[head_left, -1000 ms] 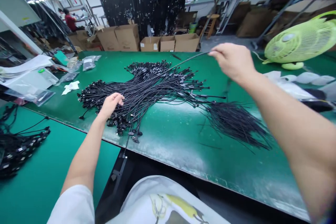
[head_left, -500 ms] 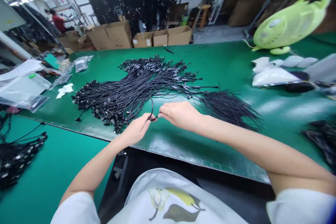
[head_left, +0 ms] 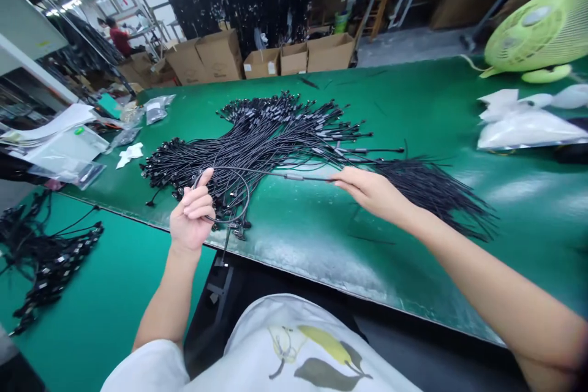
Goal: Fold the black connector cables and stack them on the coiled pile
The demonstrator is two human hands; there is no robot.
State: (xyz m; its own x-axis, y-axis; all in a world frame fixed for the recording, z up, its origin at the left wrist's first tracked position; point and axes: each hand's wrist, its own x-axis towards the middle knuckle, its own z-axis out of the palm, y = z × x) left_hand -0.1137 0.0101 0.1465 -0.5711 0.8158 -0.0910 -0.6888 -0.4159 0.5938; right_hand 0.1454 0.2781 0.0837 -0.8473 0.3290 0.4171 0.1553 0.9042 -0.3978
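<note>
A thin black cable [head_left: 271,173] with a grey sleeve on it stretches between my hands above the green table. My left hand [head_left: 193,208] grips it with bent fingers, the index finger raised, and a loop of the cable hangs round to the right of that hand. At the other end, my right hand [head_left: 361,187] pinches the cable between thumb and fingertips. Behind my hands lies a large heap of black cables [head_left: 257,135] with small connectors at their ends. Close to my right hand is a bundle of thin black ties or strips [head_left: 432,193].
A light green fan [head_left: 537,30] and a white plastic bag [head_left: 523,125] are at the right. More black cables [head_left: 50,263] lie on the lower left surface. Papers and bags [head_left: 64,141] sit at the left. Cardboard boxes [head_left: 261,64] stand behind the table; a person in red [head_left: 120,37] is far back.
My hands have moved from close together to wide apart, left hand leftward and right hand rightward. The cable now runs extended between them, with a loop at the left hand. The view has shifted slightly.
</note>
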